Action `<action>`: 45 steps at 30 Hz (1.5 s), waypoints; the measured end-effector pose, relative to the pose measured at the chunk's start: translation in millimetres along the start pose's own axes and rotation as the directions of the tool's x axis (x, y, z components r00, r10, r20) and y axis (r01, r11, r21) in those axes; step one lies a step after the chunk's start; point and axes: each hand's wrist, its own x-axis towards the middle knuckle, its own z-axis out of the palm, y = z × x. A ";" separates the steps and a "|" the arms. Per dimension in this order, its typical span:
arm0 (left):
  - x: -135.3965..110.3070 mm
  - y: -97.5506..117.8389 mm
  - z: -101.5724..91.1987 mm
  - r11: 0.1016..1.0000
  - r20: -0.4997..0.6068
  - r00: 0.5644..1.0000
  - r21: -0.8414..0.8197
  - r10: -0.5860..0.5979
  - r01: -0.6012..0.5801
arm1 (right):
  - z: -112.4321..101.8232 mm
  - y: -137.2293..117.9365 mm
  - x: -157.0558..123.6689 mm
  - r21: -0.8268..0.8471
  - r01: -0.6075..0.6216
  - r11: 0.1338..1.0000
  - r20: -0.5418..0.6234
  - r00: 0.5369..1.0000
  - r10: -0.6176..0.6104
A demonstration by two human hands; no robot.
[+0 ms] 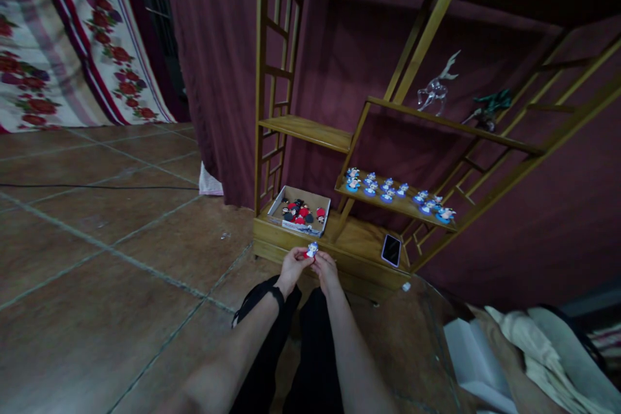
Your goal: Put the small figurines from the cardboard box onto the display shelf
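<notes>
Between my two hands I hold a small white and blue figurine [312, 250] with red at its base, upright in front of the shelf's lower ledge. The fingers of my left hand [292, 266] close on its left side. My right hand [326, 268] grips it from the right. Just beyond them, a shallow cardboard box [326, 223] holds several red and black figurines [301, 212] in a loose heap. Several more blue and white figurines [387, 189] stand in rows on the shelf board [407, 206] to the right.
A phone [391, 250] lies on the lower ledge. Higher up stand a clear deer ornament [435, 90] and a dark green ornament [489, 108]. Purple curtains [218, 77] hang behind the wooden shelf. A white box [478, 362] sits on the floor at right. A black cable [97, 187] crosses the tiles.
</notes>
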 end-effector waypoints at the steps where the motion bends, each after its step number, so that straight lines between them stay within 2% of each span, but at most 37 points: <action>1: 1.0 -1.4 -0.1 1.000 -0.005 1.000 0.014 0.009 -0.009 | 0.3 -0.6 -0.2 -0.008 -0.003 1.000 0.001 1.000 0.003; 5: 5.7 -9.9 -0.5 0.994 -0.021 0.998 0.093 0.065 -0.063 | 1.2 0.0 0.2 -0.057 0.006 0.998 0.000 1.000 -0.006; 10: 8.8 -18.1 -0.6 0.969 0.022 0.991 0.207 0.131 -0.133 | 0.5 2.4 1.8 -0.071 0.029 0.997 0.023 0.999 -0.027; 17: 11.0 -25.4 -3.7 0.975 0.039 0.995 0.198 0.094 -0.100 | -1.5 -0.9 -0.3 -0.029 0.029 0.999 0.037 0.999 -0.028; 24: 10.3 -29.3 -2.8 0.963 0.038 0.995 0.253 0.091 -0.098 | -8.9 1.9 3.6 -0.135 0.046 0.990 -0.012 0.999 -0.048; 27: 9.2 -24.9 0.5 0.975 0.044 0.997 0.208 0.069 -0.077 | -12.4 -0.1 4.1 -0.139 0.034 0.990 -0.015 0.999 -0.036; 30: 6.8 -18.0 3.3 0.995 0.037 0.999 0.098 0.026 -0.029 | -15.3 -3.1 2.5 -0.080 0.006 0.997 0.081 0.997 0.000; 33: 3.6 -11.6 3.5 1.000 0.044 0.999 -0.008 -0.018 0.019 | -16.5 -3.9 0.8 -0.037 0.018 0.999 0.148 0.989 -0.013; 39: 0.3 -6.3 -1.7 0.993 0.088 0.991 -0.056 -0.101 0.106 | -14.8 1.7 1.7 -0.083 0.064 0.995 0.084 0.995 -0.057; 45: 0.9 -5.3 -2.0 0.983 0.090 0.982 -0.063 -0.167 0.173 | -15.5 4.9 2.8 -0.116 0.074 0.991 0.101 0.993 -0.062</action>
